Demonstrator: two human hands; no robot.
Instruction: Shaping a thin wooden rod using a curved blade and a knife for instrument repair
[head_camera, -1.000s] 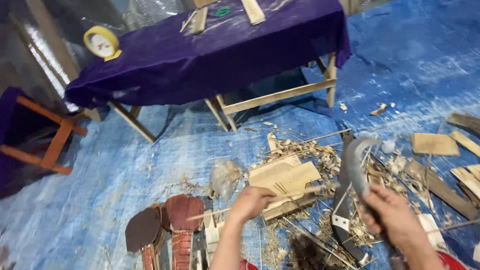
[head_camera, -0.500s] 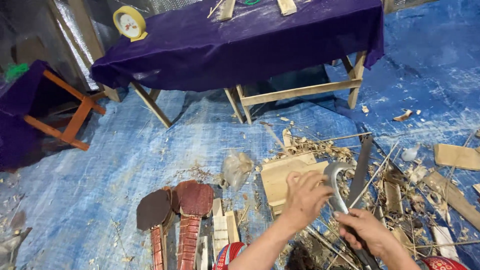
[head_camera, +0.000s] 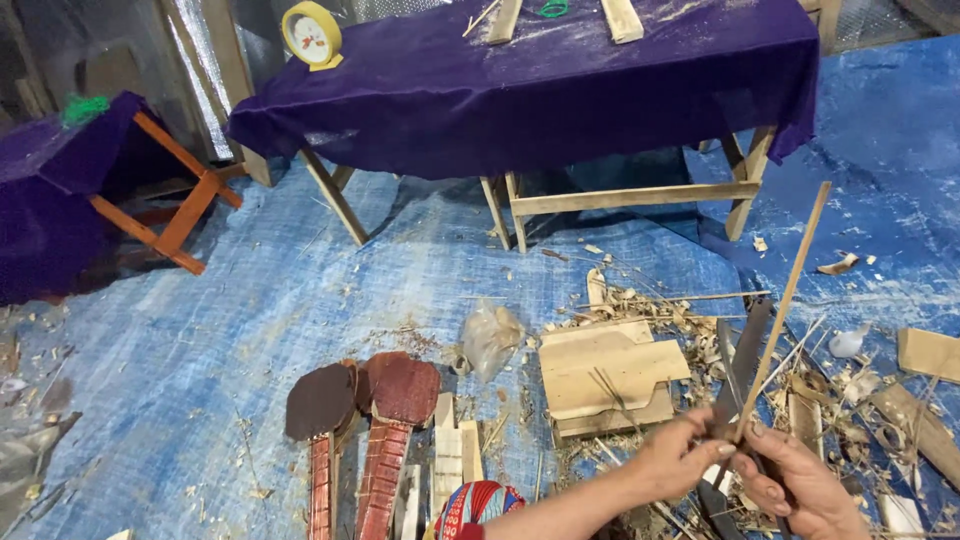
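Two bare hands meet at the lower right of the frame, low over a blue tarpaulin (head_camera: 330, 290) strewn with wood shavings. The left hand (head_camera: 678, 462) pinches the lower end of a thin bamboo strip (head_camera: 790, 290), fingers closed tight on it, while the right hand (head_camera: 790, 485) is wrapped around the handle of a dark-bladed knife (head_camera: 745, 365), whose blade rises just beside the strip and seems to press against it near the fingertips. The strip slants up and to the right, its tip reaching the middle right of the frame. Just left of the hands, a stack of flat wooden boards (head_camera: 610, 372) lies on the tarpaulin among splinters and loose slivers. Further left, at the lower centre, sit two reddish-brown paddle-shaped pieces (head_camera: 365, 400) with ribbed necks, and a crumpled clear plastic bag (head_camera: 490, 335) lies between them and the boards. Across the top of the frame stands a wooden trestle table under a purple cloth (head_camera: 560, 90), with a yellow round clock (head_camera: 312, 35) at its left corner. An orange-legged stool (head_camera: 175, 195), also draped in purple, stands at the upper left.
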